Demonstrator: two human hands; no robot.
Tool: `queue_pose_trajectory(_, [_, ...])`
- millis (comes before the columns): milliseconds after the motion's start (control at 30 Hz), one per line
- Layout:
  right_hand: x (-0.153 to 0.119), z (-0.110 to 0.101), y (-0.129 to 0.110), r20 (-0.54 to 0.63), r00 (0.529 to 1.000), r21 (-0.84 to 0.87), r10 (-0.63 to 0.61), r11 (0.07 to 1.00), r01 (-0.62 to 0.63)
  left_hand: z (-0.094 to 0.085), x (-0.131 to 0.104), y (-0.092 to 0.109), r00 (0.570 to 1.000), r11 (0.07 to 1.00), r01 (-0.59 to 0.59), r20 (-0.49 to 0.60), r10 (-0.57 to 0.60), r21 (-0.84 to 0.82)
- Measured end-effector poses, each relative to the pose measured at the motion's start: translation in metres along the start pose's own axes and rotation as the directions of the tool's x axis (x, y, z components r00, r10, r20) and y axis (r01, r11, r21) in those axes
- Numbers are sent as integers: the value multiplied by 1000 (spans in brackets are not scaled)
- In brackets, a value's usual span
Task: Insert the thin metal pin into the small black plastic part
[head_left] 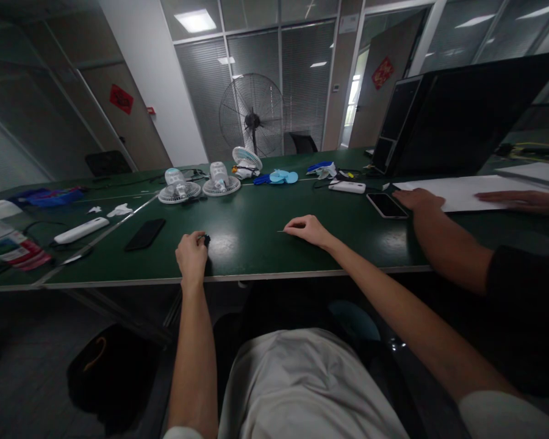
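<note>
green table (pixel 251 244) | 3 small fans (pixel 220 184) | light-blue pieces (pixel 283 177) | white paper (pixel 462 188)

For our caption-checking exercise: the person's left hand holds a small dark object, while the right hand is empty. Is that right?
Not quite: the right hand isn't empty; the head view shows it pinching a thin object. The left hand does hold a small dark object.

The table (pixel 251 259) is dark green, the small piece (pixel 207 240) at the left hand (pixel 191 251) black, the desk fans (pixel 218 180) whitish, the round pads (pixel 283 177) light blue, the door signs (pixel 121 99) red with darker patterning, the blinds (pixel 201 100) grey and finely striped, the shirt (pixel 302 384) off-white, the co-worker's sleeve (pixel 526 286) black.
</note>
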State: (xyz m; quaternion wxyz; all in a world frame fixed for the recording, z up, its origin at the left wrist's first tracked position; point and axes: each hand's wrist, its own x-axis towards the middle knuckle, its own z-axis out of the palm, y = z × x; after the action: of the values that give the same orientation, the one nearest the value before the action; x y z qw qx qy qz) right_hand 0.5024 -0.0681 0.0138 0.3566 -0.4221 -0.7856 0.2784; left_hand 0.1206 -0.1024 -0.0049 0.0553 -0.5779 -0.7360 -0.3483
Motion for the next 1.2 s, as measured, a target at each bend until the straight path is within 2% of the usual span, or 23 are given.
queue_pose_trajectory(400, [0, 0, -2, 0, 1000, 7, 12, 1000, -12, 2, 3, -3, 989, 989, 140, -43, -143, -53])
queue_pose_trajectory(733, [-1, 0, 0, -7, 1000, 16, -4, 1000, 5, -5, 0, 6, 991, 991, 134, -6, -134, 2])
queue_pose_trajectory(833, [0, 0, 1, -7, 1000, 24, 6, 1000, -6, 0, -4, 26, 992, 993, 118, 49, -118, 13])
queue_pose_trajectory(967, [0, 0, 3, -13, 1000, 4, -5, 1000, 5, 20, -20, 76, 987, 999, 21, 157, -14, -40])
queue_pose_trajectory(1100, [2, 1, 10, -98, 995, -60, -31, 998, 25, 44, -41, 132, 965, 987, -115, 223, 138, -112])
queue_pose_trajectory(1200, [5, 3, 16, -170, 985, -140, -40, 990, 16, 53, -52, 157, 949, 976, -179, 240, 204, -123])
